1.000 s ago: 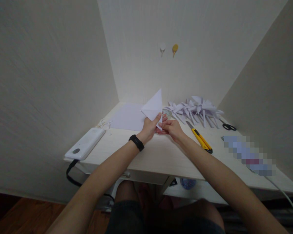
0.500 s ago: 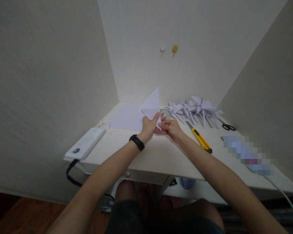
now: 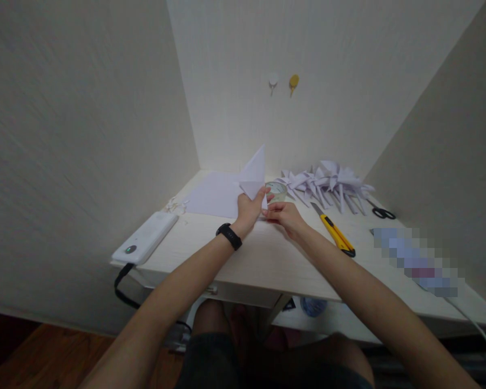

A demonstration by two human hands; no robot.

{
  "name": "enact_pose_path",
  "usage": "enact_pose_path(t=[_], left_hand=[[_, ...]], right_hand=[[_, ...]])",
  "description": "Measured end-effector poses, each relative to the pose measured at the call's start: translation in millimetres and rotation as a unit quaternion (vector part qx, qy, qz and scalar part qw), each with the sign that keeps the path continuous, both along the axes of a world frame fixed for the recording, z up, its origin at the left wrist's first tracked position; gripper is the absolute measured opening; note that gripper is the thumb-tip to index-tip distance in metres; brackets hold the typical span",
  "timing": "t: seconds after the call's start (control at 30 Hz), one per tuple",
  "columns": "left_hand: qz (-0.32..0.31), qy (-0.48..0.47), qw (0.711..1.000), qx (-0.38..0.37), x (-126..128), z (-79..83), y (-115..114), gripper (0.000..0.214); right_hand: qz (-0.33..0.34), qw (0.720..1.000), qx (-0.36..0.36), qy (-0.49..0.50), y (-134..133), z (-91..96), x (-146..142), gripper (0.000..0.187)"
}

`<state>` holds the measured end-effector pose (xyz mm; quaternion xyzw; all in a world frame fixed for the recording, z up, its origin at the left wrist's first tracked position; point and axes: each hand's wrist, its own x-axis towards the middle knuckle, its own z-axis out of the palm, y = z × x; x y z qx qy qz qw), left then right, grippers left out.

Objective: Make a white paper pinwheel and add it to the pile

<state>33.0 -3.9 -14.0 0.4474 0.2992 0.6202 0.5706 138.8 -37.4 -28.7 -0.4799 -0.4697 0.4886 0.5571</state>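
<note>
Facing pale, faintly streaked walls (image 3: 227,81), I work at a whitish wood-grained desk (image 3: 247,265) that fills the corner. Plain white rectangular paper (image 3: 214,194) lies flat towards its back left; whether it is 1 sheet or several I cannot tell. At the back right sits a heap of white paper pinwheels (image 3: 332,175) with rolled paper stems, and in front of it, by the right wall, a bluish item (image 3: 413,259) blurred into squares. A white, flat, oblong device (image 3: 146,240) rests at the left edge, a black cable at its near end. In the middle, just right of the flat paper, I hold a folded white paper piece (image 3: 254,170), its point upward; whether its lower edge touches the desk I cannot tell. My left hand (image 3: 249,208) grasps it, thumb in front and fingers behind, while my right hand (image 3: 287,215) pinches its lower right corner. To the right lies a yellow-and-black plastic cutter (image 3: 336,232), blade bared, and beyond it black-handled scissors (image 3: 383,213). A pale translucent tape roll (image 3: 281,194) sits just behind my fingers. My left wrist wears a black band (image 3: 229,236). Smallest are 2 round wall hooks, 1 white (image 3: 272,81) and 1 yellow (image 3: 294,81).
</note>
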Motion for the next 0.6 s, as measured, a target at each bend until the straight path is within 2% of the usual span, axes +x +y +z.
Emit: enact_pose_path(t=[0.23, 0.4, 0.6], left_hand=[[-0.016, -0.004, 1.0, -0.011, -0.6, 5.5, -3.9, 0.025], [-0.027, -0.008, 0.999, -0.015, 0.7, 9.0, -8.6, 0.023], [-0.013, -0.011, 1.0, -0.026, 0.1, 7.5, -5.2, 0.018]], right_hand=[[0.022, 0.998, -0.046, 0.04, 0.8, 1.8, 5.5, 0.023], [0.033, 0.993, -0.079, 0.076, -2.2, 5.7, 7.0, 0.026], [0.033, 0.997, -0.066, 0.015, -0.1, 2.5, 5.5, 0.032]])
